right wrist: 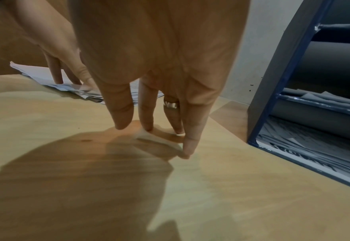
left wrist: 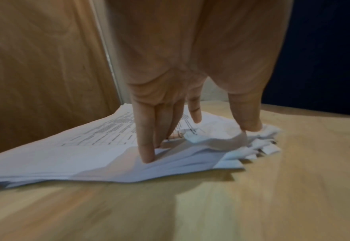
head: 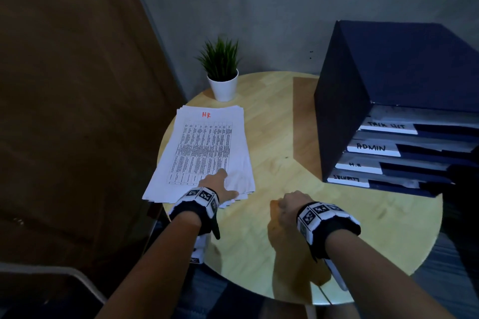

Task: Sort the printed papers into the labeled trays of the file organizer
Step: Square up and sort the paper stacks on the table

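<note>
**Pressing on the HR sheet at the table's left edge**

Pressing down on the near right corner of the stack of printed papers (head: 202, 153), the left hand (head: 219, 184) is keeping its fingers (left wrist: 147, 146) straight and slightly spread, with the thumb planted on the crumpled corner; nothing is being pinched. The stack is lying along the left edge of the round wooden table (head: 272, 137), its top sheet showing a printed grid and "HR" in red, and its near left corner is hanging over the rim. The right hand (head: 290, 206) is hovering over the near middle of the table, fingers (right wrist: 188, 143) pointing down, loosely apart and holding nothing, the little fingertip just about touching the wood; a ring (right wrist: 169, 104) is showing on one finger. The dark blue file organizer (head: 383, 101) is standing at the right edge, its trays labelled TASK LIST, ADMIN, HR and SECURITY from top to bottom, with papers lying in the lower ones. A potted plant (head: 222, 72) is sitting at the far edge, just beyond the stack.
</note>
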The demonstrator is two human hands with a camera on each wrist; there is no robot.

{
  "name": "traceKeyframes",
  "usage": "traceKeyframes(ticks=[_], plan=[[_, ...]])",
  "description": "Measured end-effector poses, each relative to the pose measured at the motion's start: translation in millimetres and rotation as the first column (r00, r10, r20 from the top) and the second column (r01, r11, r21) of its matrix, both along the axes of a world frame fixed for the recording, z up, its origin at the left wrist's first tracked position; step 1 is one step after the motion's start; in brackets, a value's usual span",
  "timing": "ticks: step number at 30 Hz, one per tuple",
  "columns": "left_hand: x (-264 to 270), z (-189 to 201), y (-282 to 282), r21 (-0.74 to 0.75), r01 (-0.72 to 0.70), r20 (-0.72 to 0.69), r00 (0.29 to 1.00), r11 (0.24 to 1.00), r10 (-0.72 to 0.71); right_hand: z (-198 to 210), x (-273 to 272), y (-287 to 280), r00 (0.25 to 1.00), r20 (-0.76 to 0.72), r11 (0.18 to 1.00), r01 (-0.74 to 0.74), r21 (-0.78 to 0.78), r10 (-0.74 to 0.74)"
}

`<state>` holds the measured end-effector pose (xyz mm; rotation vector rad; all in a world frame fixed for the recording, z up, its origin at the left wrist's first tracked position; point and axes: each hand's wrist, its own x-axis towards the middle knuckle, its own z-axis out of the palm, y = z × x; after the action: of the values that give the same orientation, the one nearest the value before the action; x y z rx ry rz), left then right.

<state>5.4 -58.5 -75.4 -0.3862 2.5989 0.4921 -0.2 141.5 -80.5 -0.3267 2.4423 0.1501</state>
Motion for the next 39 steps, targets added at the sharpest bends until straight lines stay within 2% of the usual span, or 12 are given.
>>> traceKeyframes(ticks=[10,15,18,20,23,25,27,29,32,34,36,39], plan=[[8,-3,14,-0.123,0.083,0.060,0.995,0.989,-0.076,-1,4,3,0.999,0.013,0.999,-0.041,-0.029,0.041],[15,-6,31,0.024,0.108,0.022,0.994,0.994,-0.109,5,9,8,0.999,-0.013,0.994,0.027,-0.104,-0.029],[30,-1,58,0.123,0.207,0.000,0.978,0.971,-0.208,14,17,10,0.980,0.026,0.963,0.199,-0.181,-0.198],[40,4,78,0.199,0.284,-0.038,0.959,0.938,-0.282,18,15,12,0.931,0.100,0.886,0.366,-0.286,-0.352],[57,13,103,0.259,0.422,-0.110,0.906,0.869,-0.408,25,10,17,0.789,0.291,0.615,0.607,-0.503,-0.541],[69,14,113,0.275,0.490,-0.147,0.872,0.828,-0.467,22,10,23,0.722,0.362,0.453,0.667,-0.592,-0.590],[77,16,116,0.306,0.520,-0.159,0.854,0.797,-0.496,17,14,31,0.694,0.364,0.372,0.670,-0.643,-0.621],[79,14,115,0.379,0.518,-0.146,0.852,0.767,-0.503,7,15,41,0.677,0.346,0.363,0.676,-0.642,-0.649],[78,13,105,0.492,0.440,-0.109,0.887,0.751,-0.449,-2,17,48,0.700,0.295,0.429,0.659,-0.617,-0.650],[73,8,92,0.525,0.309,-0.102,0.948,0.793,-0.302,-9,19,52,0.692,0.277,0.448,0.669,-0.593,-0.667],[63,-1,75,0.477,0.154,-0.152,0.984,0.865,-0.092,-14,24,55,0.678,0.264,0.463,0.686,-0.561,-0.686],[42,-11,41,0.281,-0.098,-0.200,0.967,0.955,0.158,-17,30,60,0.684,0.210,0.503,0.678,-0.536,-0.699]])
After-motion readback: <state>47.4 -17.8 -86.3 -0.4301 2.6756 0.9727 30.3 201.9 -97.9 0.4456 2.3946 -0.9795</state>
